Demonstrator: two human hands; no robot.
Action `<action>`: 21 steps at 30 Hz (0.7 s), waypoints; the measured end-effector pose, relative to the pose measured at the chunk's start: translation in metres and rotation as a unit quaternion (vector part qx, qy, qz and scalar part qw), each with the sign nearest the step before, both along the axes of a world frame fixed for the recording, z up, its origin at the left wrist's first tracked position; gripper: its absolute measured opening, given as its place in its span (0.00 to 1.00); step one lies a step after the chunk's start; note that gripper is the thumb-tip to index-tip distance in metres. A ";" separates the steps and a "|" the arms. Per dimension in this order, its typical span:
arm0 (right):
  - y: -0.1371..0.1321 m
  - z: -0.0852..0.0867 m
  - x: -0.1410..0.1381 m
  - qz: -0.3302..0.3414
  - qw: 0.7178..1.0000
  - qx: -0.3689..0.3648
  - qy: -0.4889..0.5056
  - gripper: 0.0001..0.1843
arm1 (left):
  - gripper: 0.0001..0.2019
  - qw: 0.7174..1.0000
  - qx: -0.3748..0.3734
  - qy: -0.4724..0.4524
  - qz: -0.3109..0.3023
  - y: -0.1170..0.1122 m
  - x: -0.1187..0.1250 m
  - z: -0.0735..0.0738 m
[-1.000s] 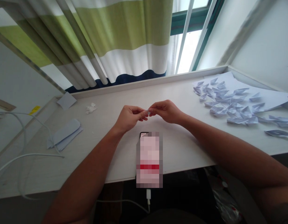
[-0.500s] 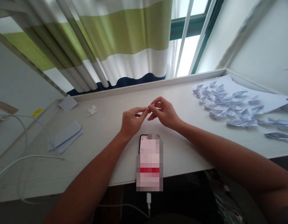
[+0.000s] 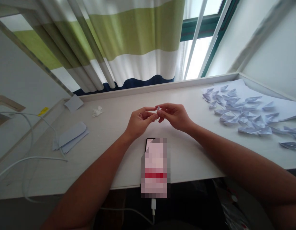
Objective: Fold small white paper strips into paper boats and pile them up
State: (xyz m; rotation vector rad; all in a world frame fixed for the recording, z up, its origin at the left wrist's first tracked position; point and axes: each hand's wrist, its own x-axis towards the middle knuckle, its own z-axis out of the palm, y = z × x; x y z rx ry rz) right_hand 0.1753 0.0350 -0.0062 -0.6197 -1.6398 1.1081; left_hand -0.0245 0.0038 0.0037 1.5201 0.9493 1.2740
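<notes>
A small folded piece of white paper [image 3: 158,109] is pinched between both hands above the middle of the desk, mostly covered by fingers. My left hand [image 3: 142,120] has its thumb and fingertips closed on the paper's left side. From the right, my right hand [image 3: 174,114] grips it between thumb and forefinger. Over at the right lie several folded paper boats [image 3: 231,118], grouped close together, some on large white sheets [image 3: 255,88]. Below my hands sits a phone [image 3: 155,159], its screen blurred out and a cable plugged into its lower end.
At the left are a stack of paper pieces [image 3: 72,137], a single square of paper [image 3: 74,103] and a crumpled white scrap [image 3: 97,111]. White cables [image 3: 30,158] loop over the desk's left side. A raised ledge [image 3: 138,88] runs along the back, below the curtain [image 3: 136,35].
My fingers have shifted around the small paper, which now stands more upright between them. The whole view has swung slightly left, so the desk items appear further right.
</notes>
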 end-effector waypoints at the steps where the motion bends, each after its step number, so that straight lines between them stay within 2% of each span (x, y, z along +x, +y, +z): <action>1: 0.000 0.000 0.001 0.002 1.000 0.000 -0.002 0.23 | 0.21 1.000 0.003 0.000 0.003 0.000 -0.001 0.000; 9: 0.000 0.000 0.000 0.002 1.000 -0.004 -0.016 0.22 | 0.23 1.000 0.017 0.018 0.006 0.000 -0.002 0.000; 17: 0.001 -0.001 0.002 0.022 0.998 0.032 -0.051 0.19 | 0.16 0.998 0.024 0.057 0.001 -0.003 -0.002 0.002; 21: -0.003 -0.001 0.003 -0.034 0.987 0.086 -0.130 0.18 | 0.15 0.999 -0.002 0.045 0.016 -0.005 0.001 0.003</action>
